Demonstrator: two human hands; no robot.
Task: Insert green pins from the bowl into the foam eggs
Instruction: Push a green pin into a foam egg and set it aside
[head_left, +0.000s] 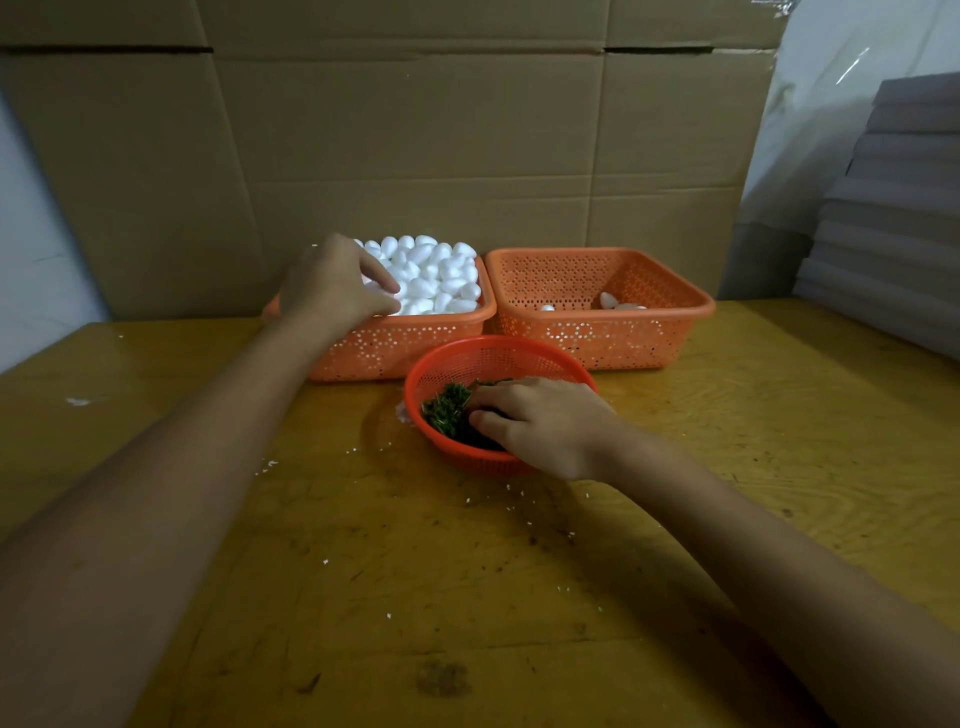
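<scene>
- White foam eggs (441, 275) are filling the perforated basket (410, 343); your left hand (337, 283) is curling over them, grip unclear.
- Green pins (447, 410) are lying in the round mesh bowl (483, 361); your right hand (540, 421) is digging in, pinch hidden.

Yellow surface (363, 545): red bowl (493, 340) under right hand (545, 423); orange basket (405, 345) under left hand (332, 283), second basket (597, 338) beyond right hand; white crumbs (267, 464) nearer than both.

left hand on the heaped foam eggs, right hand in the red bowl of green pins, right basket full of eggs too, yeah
Not full: the head view shows the right basket holding only a few eggs. The left hand is on the heaped foam eggs, the right hand in the red bowl of green pins.
</scene>
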